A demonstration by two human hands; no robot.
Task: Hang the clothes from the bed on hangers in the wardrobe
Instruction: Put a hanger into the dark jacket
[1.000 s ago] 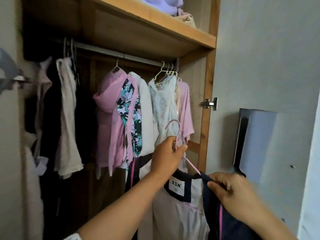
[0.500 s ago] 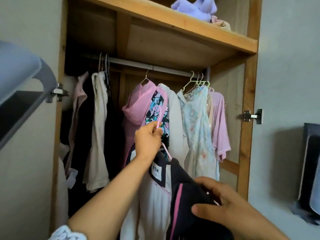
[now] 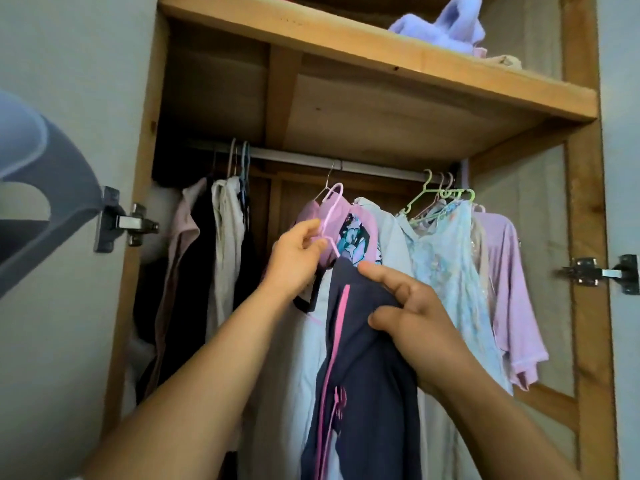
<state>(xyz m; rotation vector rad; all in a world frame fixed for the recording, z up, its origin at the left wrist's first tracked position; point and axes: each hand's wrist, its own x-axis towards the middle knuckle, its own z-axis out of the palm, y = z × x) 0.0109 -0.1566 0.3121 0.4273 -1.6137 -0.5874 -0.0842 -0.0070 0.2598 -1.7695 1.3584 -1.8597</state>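
1. Looking into the open wooden wardrobe (image 3: 585,216), we see the left hand (image 3: 294,261) pinching the thin pink plastic hanger (image 3: 330,209) just below the metal rail (image 3: 346,165).
2. The right hand (image 3: 415,323) grasps the dark navy garment with a pink stripe (image 3: 360,375), which hangs from this hanger.

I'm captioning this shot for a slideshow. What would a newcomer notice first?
Two bare arms reach up from below: the left hand pinches a pink hanger just under the rail, and the right hand grips the navy garment hanging from it. Behind, pastel clothes crowd the rail's right end.
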